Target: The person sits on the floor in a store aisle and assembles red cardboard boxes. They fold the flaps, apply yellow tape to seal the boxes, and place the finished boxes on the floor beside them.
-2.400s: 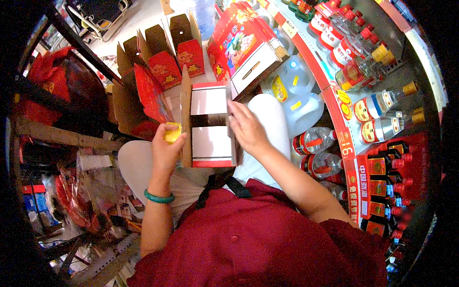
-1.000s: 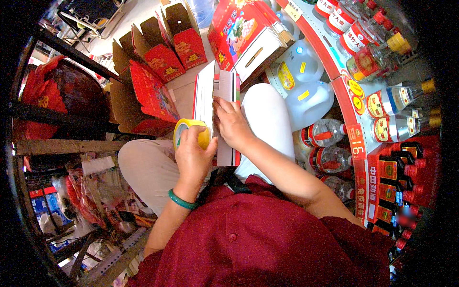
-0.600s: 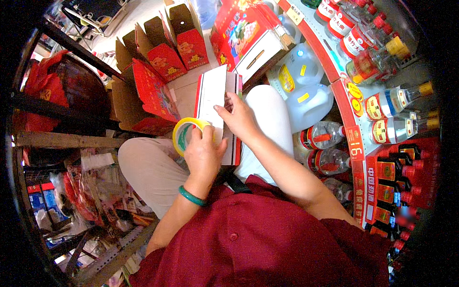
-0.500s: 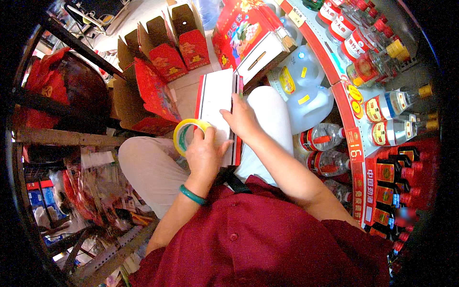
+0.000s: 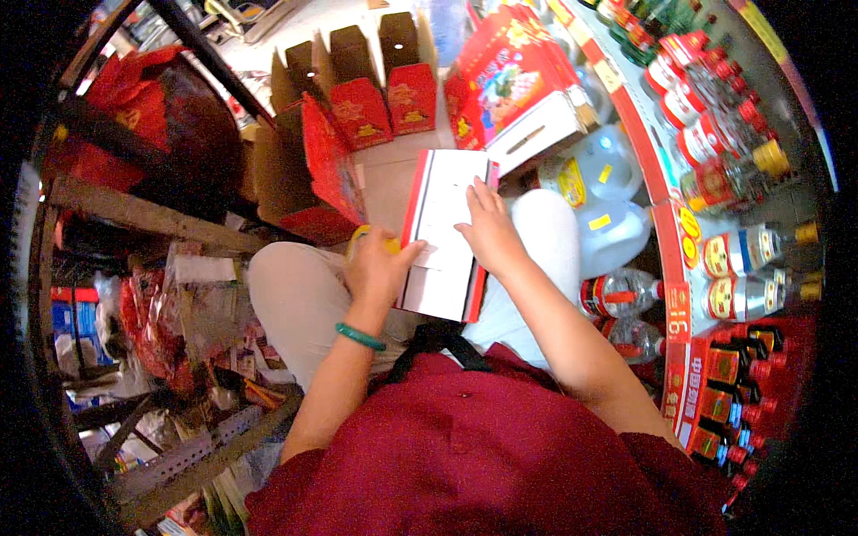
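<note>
A white cardboard box (image 5: 438, 255) with red and black edges lies lengthwise between my knees, its white face up. My right hand (image 5: 492, 230) rests on that face near the right edge, fingers stretched out and thumb spread. At the box's left edge, my left hand (image 5: 377, 266) is closed round a roll of yellow tape (image 5: 359, 236). Only a small part of the roll shows; the hand hides the rest. The left thumb reaches over the box's red edge and touches the white face.
Open red and brown cartons (image 5: 362, 112) stand ahead. Beside them lean red printed boxes (image 5: 511, 80). Large clear jugs (image 5: 612, 228) sit by my right knee. A shelf of bottles (image 5: 737, 250) curves along the right, and a wooden rack (image 5: 161, 210) runs along the left.
The view has shifted, so the surroundings sit further right and lower. The tape roll has turned from showing its ring to mostly hidden behind my left hand. My right fingers have spread flatter on the box.
</note>
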{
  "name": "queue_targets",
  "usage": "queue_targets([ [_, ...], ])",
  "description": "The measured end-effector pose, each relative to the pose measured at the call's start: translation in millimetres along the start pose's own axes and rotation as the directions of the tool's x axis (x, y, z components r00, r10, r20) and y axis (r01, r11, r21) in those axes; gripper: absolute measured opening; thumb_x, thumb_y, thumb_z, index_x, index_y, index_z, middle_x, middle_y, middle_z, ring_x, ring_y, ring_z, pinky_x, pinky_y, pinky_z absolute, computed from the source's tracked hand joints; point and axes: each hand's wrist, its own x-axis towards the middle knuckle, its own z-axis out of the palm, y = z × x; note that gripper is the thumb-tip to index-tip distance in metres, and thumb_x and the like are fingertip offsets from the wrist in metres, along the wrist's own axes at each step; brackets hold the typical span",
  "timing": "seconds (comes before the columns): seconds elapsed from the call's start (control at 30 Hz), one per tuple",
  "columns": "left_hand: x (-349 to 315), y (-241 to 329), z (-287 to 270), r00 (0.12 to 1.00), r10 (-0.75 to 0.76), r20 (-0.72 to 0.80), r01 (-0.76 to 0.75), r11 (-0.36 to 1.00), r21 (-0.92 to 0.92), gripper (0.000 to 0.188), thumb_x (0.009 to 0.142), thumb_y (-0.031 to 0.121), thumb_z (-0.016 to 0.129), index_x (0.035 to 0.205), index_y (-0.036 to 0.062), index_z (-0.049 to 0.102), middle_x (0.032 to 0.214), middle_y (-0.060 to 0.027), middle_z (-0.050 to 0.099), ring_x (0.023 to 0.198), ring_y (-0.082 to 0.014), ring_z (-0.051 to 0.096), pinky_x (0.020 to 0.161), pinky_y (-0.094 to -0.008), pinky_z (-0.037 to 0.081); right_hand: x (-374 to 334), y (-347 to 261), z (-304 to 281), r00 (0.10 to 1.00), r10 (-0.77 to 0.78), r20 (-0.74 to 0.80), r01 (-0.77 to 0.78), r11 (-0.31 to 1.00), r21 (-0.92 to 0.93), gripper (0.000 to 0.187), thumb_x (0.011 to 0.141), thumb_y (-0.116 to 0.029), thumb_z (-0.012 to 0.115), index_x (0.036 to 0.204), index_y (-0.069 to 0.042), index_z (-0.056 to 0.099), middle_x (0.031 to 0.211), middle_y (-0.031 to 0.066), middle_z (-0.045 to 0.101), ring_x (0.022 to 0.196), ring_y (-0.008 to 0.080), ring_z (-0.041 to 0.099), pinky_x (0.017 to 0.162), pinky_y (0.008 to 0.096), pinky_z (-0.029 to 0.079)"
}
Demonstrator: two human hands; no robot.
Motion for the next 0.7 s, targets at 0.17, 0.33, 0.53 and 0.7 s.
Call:
queue_targets([
  [0.17,8.3,3.8,5.1,0.987,-0.057,0.149,0.07,0.994,-0.081,0.053,0.062,0.045,0.075,0.088,0.0022,0.059,0.088,-0.0178,0.063,0.084,-0.0333,0.06,0.07,-0.0427,0.047,-5.5,-7.7,-3.9,0.984,0.155,-0.088,-0.155,0.988,0.012,0.079,0.076,-0.021,0.067,0.135,0.008,0.023,0.139,0.0298,0.022,0.129,0.0379,0.026,0.107,0.0404,0.023],
  [0.33,11.1,1.4,9.4,0.977,-0.088,0.193,0.11,0.988,-0.105,0.052,0.061,0.042,0.077,0.089,0.0019,0.058,0.087,-0.0185,0.062,0.085,-0.0341,0.059,0.071,-0.042,0.046,-7.0,-0.2,13.2,0.912,0.406,-0.06,-0.385,0.898,0.213,0.078,0.076,-0.027,0.069,0.132,0.007,0.028,0.126,0.0338,0.04,0.115,0.0379,0.046,0.096,0.0383,0.038],
  [0.53,12.3,-11.5,20.3,0.979,-0.095,0.179,0.123,0.981,-0.152,0.05,0.061,0.036,0.078,0.088,0.0005,0.057,0.089,-0.0184,0.06,0.087,-0.0339,0.057,0.073,-0.0413,0.045,-10.6,12.3,27.1,0.865,0.483,0.14,-0.482,0.716,0.506,0.046,0.077,-0.027,0.067,0.108,0.005,0.054,0.098,0.0229,0.062,0.091,0.032,0.061,0.08,0.0364,0.047],
  [0.7,16.3,-7.2,19.2,0.971,-0.109,0.214,0.14,0.981,-0.135,0.051,0.061,0.036,0.079,0.088,-0.0003,0.055,0.092,-0.0194,0.059,0.088,-0.0338,0.057,0.074,-0.0414,0.045,-13.8,18.4,36.6,0.85,0.516,0.106,-0.497,0.719,0.486,0.053,0.074,-0.035,0.069,0.098,0.009,0.053,0.092,0.0259,0.061,0.087,0.0374,0.061,0.076,0.0406,0.048],
])
